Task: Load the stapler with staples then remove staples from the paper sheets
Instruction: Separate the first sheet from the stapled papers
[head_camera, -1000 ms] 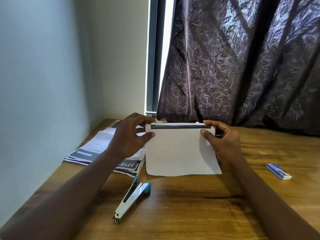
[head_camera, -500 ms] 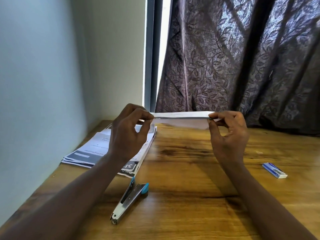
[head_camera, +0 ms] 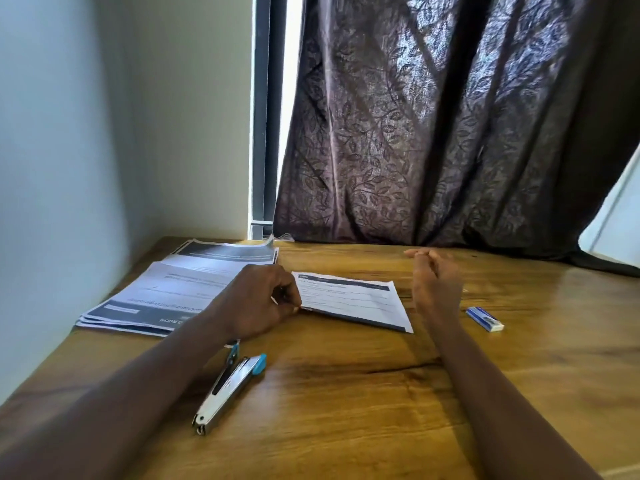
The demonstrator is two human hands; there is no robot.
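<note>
On the table [head_camera: 346, 393], left hand [head_camera: 258, 301] pinches the paper sheet [head_camera: 356, 301]; right hand [head_camera: 436, 282], slack, just beside.

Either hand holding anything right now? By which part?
Left hand pinches the paper sheets at their near left corner, flat on the table. Right hand holds nothing.

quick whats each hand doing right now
Left hand: fingers curled, pinching the left edge of the paper.
Right hand: open, fingers loosely curled, holding nothing.
</note>
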